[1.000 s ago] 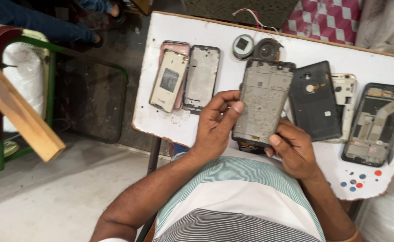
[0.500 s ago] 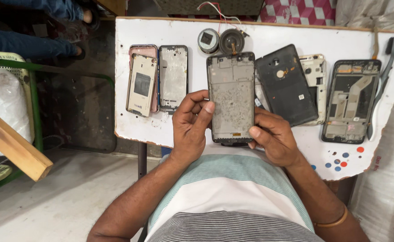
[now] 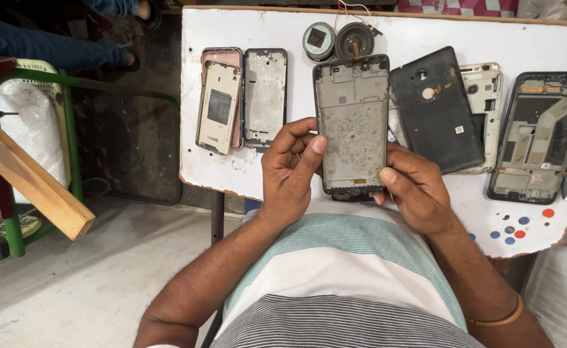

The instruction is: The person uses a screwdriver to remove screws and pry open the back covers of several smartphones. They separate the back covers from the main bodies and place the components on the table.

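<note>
Both my hands hold a grey phone middle frame point(image 3: 351, 122) upright over the near edge of a white worktable point(image 3: 425, 32). My left hand point(image 3: 290, 171) grips its left edge, thumb on the face. My right hand point(image 3: 412, 187) holds its lower right corner. The frame's inner face, dusty and bare, is turned toward me.
On the table lie a pink phone frame with a beige back cover point(image 3: 219, 98), a silver frame point(image 3: 265, 96), a black back cover point(image 3: 435, 109) over a white frame point(image 3: 489, 96), a dark frame point(image 3: 538, 135), two round speakers point(image 3: 338, 40). A green chair point(image 3: 32, 148) and wooden plank point(image 3: 25, 174) stand left.
The view has shifted so the table sits further right and squarer. My hands have kept their grip on the grey frame and turned it more upright.
</note>
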